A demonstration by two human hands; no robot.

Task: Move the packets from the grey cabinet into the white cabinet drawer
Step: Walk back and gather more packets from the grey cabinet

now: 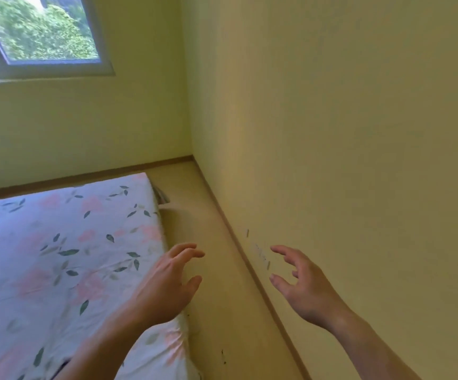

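Your left hand (164, 281) and right hand (302, 286) hang loosely spread, holding nothing; with neither cabinet in view, you risk reaching blind toward the right wall (346, 133)

Both bare forearms reach forward from the lower edge of the view, the left hand (167, 278) and the right hand (302, 283) held apart in the air, palms turned toward each other, fingers loosely spread and slightly curved, holding nothing.
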